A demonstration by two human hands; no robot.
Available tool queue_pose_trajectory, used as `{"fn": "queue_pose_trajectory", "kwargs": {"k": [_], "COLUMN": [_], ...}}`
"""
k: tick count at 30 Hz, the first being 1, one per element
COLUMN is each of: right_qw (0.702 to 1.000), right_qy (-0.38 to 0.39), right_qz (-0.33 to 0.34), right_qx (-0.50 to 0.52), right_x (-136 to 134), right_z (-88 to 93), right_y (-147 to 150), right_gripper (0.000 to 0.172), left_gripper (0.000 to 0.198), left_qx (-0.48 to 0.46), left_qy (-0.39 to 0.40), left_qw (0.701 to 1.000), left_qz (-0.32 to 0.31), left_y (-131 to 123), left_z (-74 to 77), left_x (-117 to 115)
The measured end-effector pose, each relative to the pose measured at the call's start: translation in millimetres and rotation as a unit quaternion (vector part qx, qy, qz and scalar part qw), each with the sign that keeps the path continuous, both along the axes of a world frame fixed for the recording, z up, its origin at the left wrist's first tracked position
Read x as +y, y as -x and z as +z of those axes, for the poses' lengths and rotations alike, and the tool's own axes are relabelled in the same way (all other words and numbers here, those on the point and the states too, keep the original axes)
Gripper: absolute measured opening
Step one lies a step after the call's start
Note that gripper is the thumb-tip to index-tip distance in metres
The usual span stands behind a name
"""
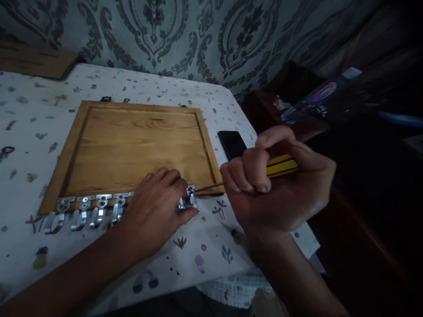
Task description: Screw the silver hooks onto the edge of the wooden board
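A framed wooden board [139, 149] lies flat on the table, with a rail of silver metal hooks [85, 207] along its near edge. My left hand [161, 207] is closed over the right part of this hook rail, fingers on the board side and thumb beneath, hiding some of the hooks. In my right hand [264, 185], fingers wrapped round its yellow and black handle, is a screwdriver [280, 166]. Its thin shaft points left, the tip at the rightmost hook's plate [191, 190]. Whether the tip sits in a screw cannot be made out.
A black phone [232, 144] lies beyond the board's right side. Cardboard [36, 59] rests at the table's far left. Small dark metal pieces [105, 99] lie by the board's far edge. A clear plastic bottle [320, 97] is off the table, right.
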State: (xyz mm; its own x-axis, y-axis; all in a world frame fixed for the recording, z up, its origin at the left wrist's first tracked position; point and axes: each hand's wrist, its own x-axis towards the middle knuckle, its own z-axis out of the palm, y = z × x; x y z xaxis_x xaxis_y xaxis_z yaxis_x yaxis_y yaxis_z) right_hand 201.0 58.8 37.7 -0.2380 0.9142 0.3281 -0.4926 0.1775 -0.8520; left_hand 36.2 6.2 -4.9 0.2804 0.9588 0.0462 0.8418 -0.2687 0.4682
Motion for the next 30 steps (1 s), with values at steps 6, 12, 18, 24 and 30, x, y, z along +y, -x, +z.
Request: {"fn": "queue_pose_trajectory", "kwargs": {"k": [6, 12, 18, 24, 30], "right_qw": [1.000, 1.000, 0.999, 0.999, 0.997], "right_qy": [0.008, 0.010, 0.004, -0.022, -0.053], "right_qz": [-0.007, 0.001, 0.016, 0.032, 0.053], "right_qx": [-0.018, -0.015, -0.029, -0.031, -0.021], "right_x": [0.1, 1.7, 1.8, -4.6, -6.8], "right_z": [-1.4, -4.7, -6.0, -2.0, 0.5], "right_y": [2.3, 6.1, 8.5, 13.7, 18.0], "right_gripper": [0.024, 0.026, 0.025, 0.032, 0.033], "left_gripper": [0.023, 0.022, 0.022, 0.023, 0.022], "left_qx": [0.002, 0.001, 0.000, 0.008, 0.012], "left_qy": [0.006, -0.003, -0.007, 0.018, 0.019], "left_qw": [1.000, 1.000, 1.000, 1.000, 1.000], "left_qz": [-0.007, -0.008, -0.007, -0.010, -0.008], "left_y": [-0.7, -0.1, 0.6, 0.4, 0.0], "left_z": [-0.1, -0.2, -0.9, 1.8, 4.3], "left_x": [0.2, 0.1, -0.4, 0.1, 0.1]}}
